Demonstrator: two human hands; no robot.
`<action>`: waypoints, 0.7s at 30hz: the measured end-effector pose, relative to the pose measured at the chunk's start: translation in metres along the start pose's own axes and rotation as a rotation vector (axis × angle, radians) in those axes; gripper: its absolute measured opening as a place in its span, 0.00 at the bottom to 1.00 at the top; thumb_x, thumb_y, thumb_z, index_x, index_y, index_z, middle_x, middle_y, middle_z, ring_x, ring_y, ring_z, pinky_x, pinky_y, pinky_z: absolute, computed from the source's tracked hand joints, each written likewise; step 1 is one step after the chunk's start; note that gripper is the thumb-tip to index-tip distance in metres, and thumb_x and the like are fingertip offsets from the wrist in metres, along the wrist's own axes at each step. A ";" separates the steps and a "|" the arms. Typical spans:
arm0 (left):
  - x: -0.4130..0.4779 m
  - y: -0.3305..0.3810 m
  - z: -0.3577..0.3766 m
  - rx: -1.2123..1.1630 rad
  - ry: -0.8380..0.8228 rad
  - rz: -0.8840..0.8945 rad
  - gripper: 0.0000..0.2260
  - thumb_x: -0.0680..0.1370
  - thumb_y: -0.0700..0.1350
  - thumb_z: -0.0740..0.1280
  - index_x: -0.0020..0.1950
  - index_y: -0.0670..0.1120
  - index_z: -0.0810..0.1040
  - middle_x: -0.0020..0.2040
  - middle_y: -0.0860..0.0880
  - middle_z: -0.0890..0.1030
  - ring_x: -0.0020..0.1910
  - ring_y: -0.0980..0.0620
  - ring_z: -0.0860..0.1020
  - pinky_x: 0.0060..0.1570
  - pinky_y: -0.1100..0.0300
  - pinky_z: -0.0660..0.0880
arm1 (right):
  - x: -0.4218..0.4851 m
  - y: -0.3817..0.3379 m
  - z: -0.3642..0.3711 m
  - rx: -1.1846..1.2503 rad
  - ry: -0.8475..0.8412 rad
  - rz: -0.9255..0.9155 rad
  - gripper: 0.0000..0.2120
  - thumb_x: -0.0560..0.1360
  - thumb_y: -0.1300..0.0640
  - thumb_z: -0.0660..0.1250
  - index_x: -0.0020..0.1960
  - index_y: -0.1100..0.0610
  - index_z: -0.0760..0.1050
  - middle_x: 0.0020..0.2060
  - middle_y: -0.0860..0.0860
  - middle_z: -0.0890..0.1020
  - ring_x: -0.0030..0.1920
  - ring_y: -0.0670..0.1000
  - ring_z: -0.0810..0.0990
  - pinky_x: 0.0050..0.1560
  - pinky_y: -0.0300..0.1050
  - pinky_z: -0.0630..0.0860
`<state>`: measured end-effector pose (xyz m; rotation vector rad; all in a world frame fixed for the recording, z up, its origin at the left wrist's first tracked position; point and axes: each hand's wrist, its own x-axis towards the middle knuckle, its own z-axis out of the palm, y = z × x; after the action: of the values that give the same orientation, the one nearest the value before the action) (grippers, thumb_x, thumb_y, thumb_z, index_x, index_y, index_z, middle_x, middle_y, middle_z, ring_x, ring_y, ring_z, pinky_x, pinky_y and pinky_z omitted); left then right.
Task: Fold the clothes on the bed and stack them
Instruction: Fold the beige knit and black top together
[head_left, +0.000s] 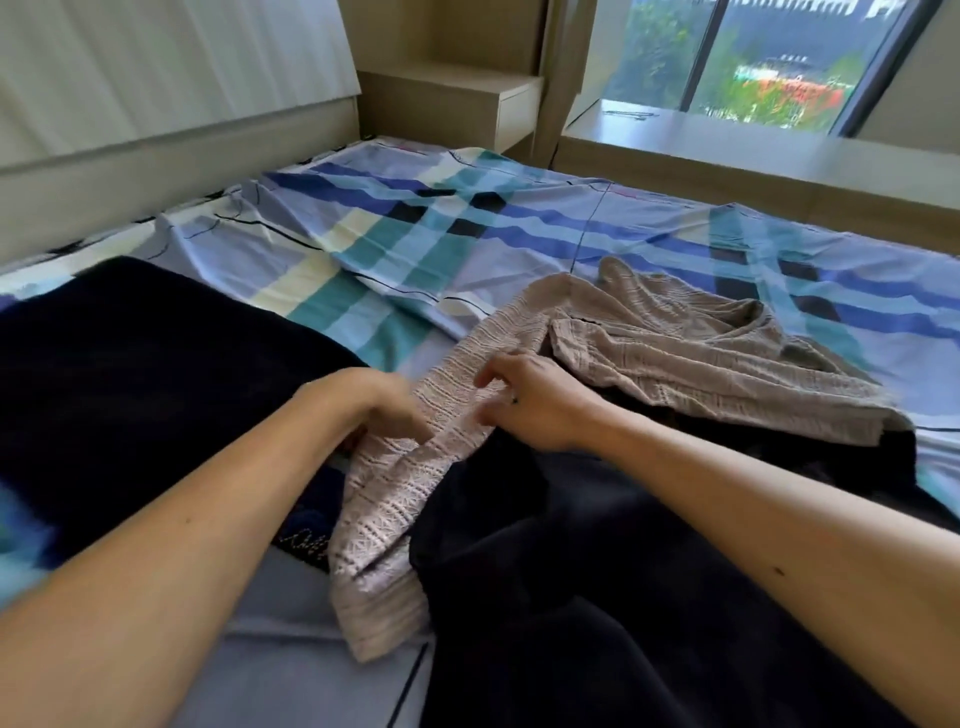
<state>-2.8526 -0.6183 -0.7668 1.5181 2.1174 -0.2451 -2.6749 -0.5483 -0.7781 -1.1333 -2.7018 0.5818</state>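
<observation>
A beige knitted garment (670, 358) lies crumpled across the bed, one long sleeve trailing toward me. My left hand (371, 405) holds that sleeve at its left edge, fingers curled into the fabric. My right hand (535, 400) pinches the same sleeve from the right side. A dark navy garment (597, 597) lies in a heap under and in front of the beige one. Another dark navy piece (130, 374) is spread flat on the left of the bed.
The bed has a blue, teal and cream plaid sheet (415, 228). A wooden headboard (171, 150) runs along the left, a bedside shelf (457, 104) stands at the far corner, and a window sill (727, 140) borders the far side.
</observation>
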 end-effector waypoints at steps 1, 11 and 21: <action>-0.006 -0.002 -0.004 -0.020 -0.080 0.016 0.14 0.78 0.52 0.69 0.55 0.42 0.78 0.38 0.48 0.75 0.35 0.49 0.75 0.32 0.63 0.72 | -0.003 -0.005 0.002 0.025 0.004 -0.010 0.18 0.73 0.51 0.72 0.61 0.52 0.78 0.59 0.53 0.78 0.63 0.55 0.76 0.61 0.44 0.70; -0.025 0.010 -0.030 -1.560 -0.070 0.261 0.13 0.82 0.46 0.62 0.42 0.41 0.78 0.33 0.45 0.79 0.29 0.51 0.77 0.32 0.58 0.76 | -0.052 -0.061 -0.015 0.725 -0.004 -0.106 0.16 0.72 0.50 0.77 0.55 0.54 0.76 0.43 0.45 0.80 0.41 0.40 0.78 0.46 0.37 0.76; -0.046 0.048 -0.033 -1.016 0.610 0.599 0.20 0.74 0.26 0.56 0.56 0.46 0.76 0.58 0.46 0.80 0.52 0.56 0.78 0.51 0.53 0.81 | -0.044 -0.017 -0.048 1.348 0.103 0.254 0.19 0.67 0.77 0.60 0.55 0.67 0.76 0.46 0.64 0.80 0.44 0.58 0.82 0.46 0.52 0.81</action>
<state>-2.8072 -0.6248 -0.7089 1.5126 1.5499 1.4207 -2.6413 -0.5770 -0.7265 -0.9458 -1.3907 1.8501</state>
